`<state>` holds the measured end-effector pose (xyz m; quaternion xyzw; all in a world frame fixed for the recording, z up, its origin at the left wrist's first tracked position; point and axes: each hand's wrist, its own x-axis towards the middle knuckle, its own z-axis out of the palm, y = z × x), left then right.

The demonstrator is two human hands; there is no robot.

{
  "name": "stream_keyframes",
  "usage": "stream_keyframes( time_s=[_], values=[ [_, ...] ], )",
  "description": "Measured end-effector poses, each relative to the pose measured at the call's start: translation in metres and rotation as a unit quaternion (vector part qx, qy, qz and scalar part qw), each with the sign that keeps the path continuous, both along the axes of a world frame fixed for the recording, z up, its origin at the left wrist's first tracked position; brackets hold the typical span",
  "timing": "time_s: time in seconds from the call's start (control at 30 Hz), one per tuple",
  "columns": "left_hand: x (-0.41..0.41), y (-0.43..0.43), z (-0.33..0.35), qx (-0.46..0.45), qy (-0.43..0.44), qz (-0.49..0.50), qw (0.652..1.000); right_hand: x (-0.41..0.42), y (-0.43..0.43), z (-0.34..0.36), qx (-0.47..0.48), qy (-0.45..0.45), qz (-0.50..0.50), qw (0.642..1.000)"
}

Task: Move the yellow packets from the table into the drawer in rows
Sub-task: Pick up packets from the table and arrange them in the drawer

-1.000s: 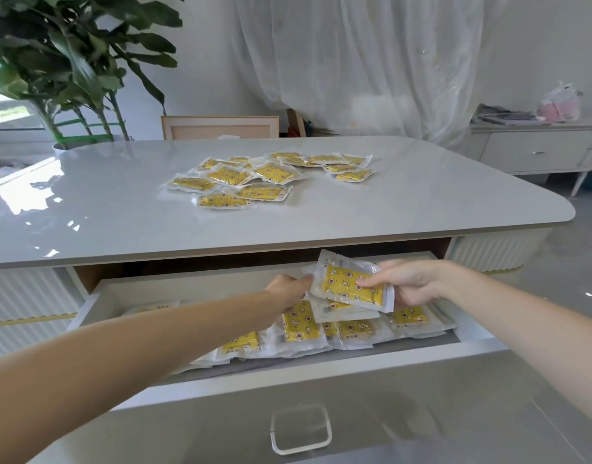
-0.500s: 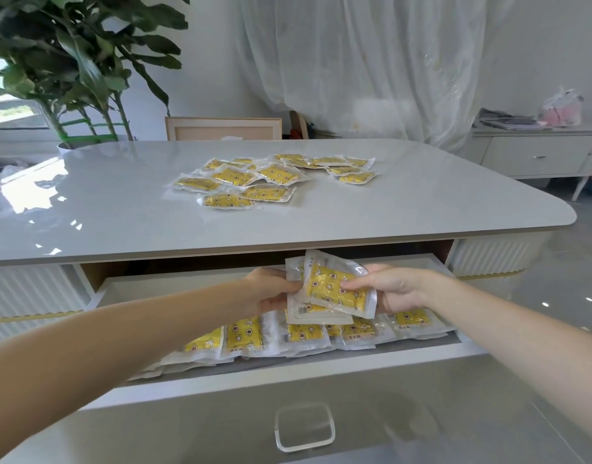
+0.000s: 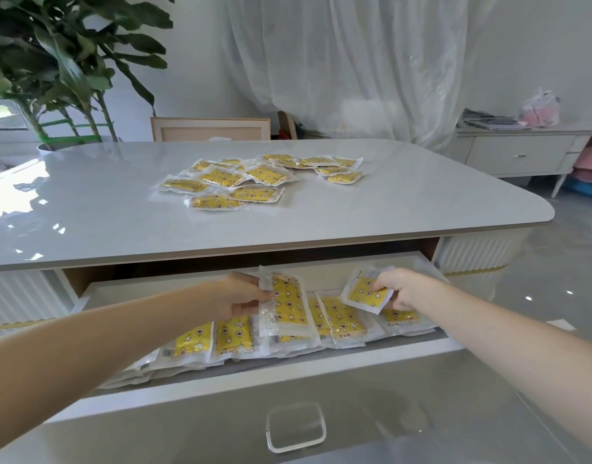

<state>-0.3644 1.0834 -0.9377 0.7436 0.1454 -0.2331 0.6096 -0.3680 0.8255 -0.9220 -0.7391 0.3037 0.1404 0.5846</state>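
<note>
You are about halfway, I judge: the glossy grey bench [image 3: 422, 209] carries a loose pile of yellow packets [image 3: 254, 179], and the open drawer [image 3: 221, 373] below holds one row [image 3: 234, 336] along its front. Your left hand [image 3: 237, 296] pinches one packet [image 3: 288, 303] above that row; your right hand [image 3: 405, 289] grips another packet [image 3: 365, 293]. Behind are a white curtain [image 3: 355, 61] and a plant [image 3: 53, 61].
</note>
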Motion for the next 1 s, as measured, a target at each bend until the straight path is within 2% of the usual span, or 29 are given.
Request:
stream_keyframes(
  time_s=[0.13, 0.3, 0.4, 0.6, 0.77, 0.9, 1.0],
  values=[
    [-0.001, -0.013, -0.001, 0.005, 0.000, -0.006, 1.000, -0.001, -0.005, -0.004, -0.024, 0.007, -0.027, 0.999],
    [-0.002, -0.028, 0.002, -0.015, 0.022, -0.014, 1.000, 0.001, -0.023, -0.006, -0.212, 0.039, 0.076, 0.973],
    [0.001, -0.034, -0.002, -0.011, 0.031, -0.023, 0.999, 0.002, -0.028, -0.008, -0.265, 0.062, 0.126, 0.954],
    [0.003, -0.042, -0.010, -0.004, 0.017, -0.025, 1.000, 0.006, -0.035, 0.001, -0.177, 0.059, 0.101, 0.977],
    [0.006, -0.045, -0.013, 0.018, 0.003, -0.007, 1.000, -0.003, -0.039, 0.004, -0.173, 0.053, 0.093, 0.979],
    [0.002, -0.045, -0.010, 0.123, -0.023, -0.023, 0.992, -0.001, -0.042, 0.004, -0.283, 0.084, 0.166, 0.941],
    [0.004, -0.044, -0.012, 0.244, -0.101, -0.065, 0.962, 0.001, -0.044, 0.008, -0.400, 0.082, 0.257, 0.876]
  ],
)
